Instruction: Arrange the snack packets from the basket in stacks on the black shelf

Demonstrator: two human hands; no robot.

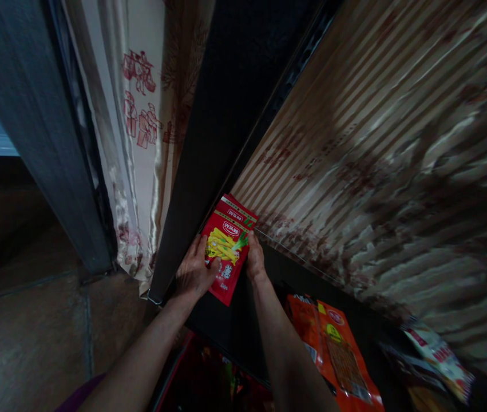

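Note:
A red snack packet (226,243) with yellow sticks pictured on it stands at the far left end of a dark shelf (230,326). My left hand (194,272) grips its left edge, thumb laid across the front. My right hand (255,258) pinches its right edge. The packet leans against a dark upright panel (221,131).
An orange snack packet (337,355) lies on the shelf to the right, with a white and red packet (440,357) further right. A striped curtain (389,149) hangs behind the shelf. A pale printed curtain (140,126) and a grey door frame (32,114) stand left. Red goods (209,377) sit below the shelf.

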